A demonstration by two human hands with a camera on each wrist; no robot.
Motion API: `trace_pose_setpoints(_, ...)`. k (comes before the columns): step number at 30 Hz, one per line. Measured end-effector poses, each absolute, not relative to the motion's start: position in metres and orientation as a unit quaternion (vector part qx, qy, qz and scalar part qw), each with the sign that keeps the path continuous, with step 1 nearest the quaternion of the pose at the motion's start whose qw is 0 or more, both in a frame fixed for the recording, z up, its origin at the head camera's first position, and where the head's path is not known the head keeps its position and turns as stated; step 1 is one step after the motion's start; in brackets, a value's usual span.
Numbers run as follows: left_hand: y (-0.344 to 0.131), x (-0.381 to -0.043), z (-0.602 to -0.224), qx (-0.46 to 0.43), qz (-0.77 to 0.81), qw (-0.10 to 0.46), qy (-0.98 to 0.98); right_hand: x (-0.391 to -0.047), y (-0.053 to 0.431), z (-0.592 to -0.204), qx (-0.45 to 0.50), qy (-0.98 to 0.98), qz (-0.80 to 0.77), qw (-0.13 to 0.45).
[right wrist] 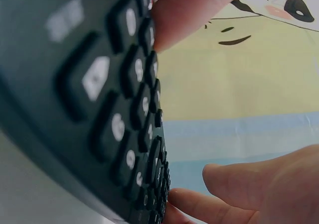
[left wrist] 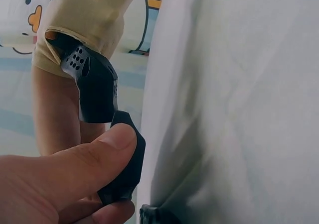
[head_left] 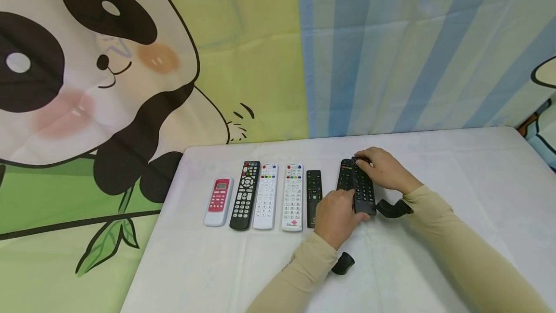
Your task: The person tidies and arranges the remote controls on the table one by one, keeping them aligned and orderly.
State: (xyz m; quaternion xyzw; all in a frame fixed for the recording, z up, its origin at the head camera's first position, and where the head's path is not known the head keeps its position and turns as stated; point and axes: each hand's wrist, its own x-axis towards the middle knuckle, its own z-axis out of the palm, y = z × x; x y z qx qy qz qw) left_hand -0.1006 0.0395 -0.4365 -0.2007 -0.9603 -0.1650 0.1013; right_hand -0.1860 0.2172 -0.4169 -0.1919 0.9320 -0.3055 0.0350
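My left hand (head_left: 336,216) grips the lower end of a long black remote control (head_left: 364,190); in the left wrist view its thumb (left wrist: 119,137) presses on that end with fingers curled beneath. At the upper end, my right hand (head_left: 386,170) holds the same remote by its edge. Rows of keys on the remote (right wrist: 119,119) fill the near side of the right wrist view, both hands touching it. Just left of it a second black remote control (head_left: 345,176) lies on the table, its lower part hidden behind the left hand.
Left of the hands, a row lies on the white-covered table (head_left: 195,264): a small black remote (head_left: 313,192), two white remotes (head_left: 293,202) (head_left: 266,199), a long black remote (head_left: 245,194) and a white-and-red remote (head_left: 218,202). A printed curtain (head_left: 256,62) hangs behind.
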Motion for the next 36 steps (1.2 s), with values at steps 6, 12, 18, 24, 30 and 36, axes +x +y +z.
trace_pose_setpoints(6, 0.047, -0.097, -0.440, -0.211, -0.153, 0.106, -0.960, -0.182, 0.223, -0.419, -0.178, 0.937, -0.296, 0.043)
trace_pose_setpoints(12, 0.052, -0.094, -0.444, -0.221, -0.155, 0.115, -0.956, -0.179, 0.226, -0.422, -0.176, 0.940, -0.288, 0.045)
trace_pose_setpoints(18, 0.056, -0.092, -0.449, -0.216, -0.155, 0.118, -0.957, -0.177, 0.229, -0.426, -0.177, 0.942, -0.281, 0.045)
trace_pose_setpoints(24, 0.060, -0.090, -0.449, -0.211, -0.148, 0.105, -0.961, -0.178, 0.231, -0.431, -0.176, 0.942, -0.280, 0.052)
trace_pose_setpoints(30, 0.064, -0.087, -0.450, -0.207, -0.148, 0.085, -0.963, -0.178, 0.232, -0.436, -0.179, 0.943, -0.276, 0.056)
trace_pose_setpoints(36, 0.067, -0.085, -0.452, -0.207, -0.140, 0.088, -0.964, -0.178, 0.234, -0.438, -0.182, 0.943, -0.273, 0.057)
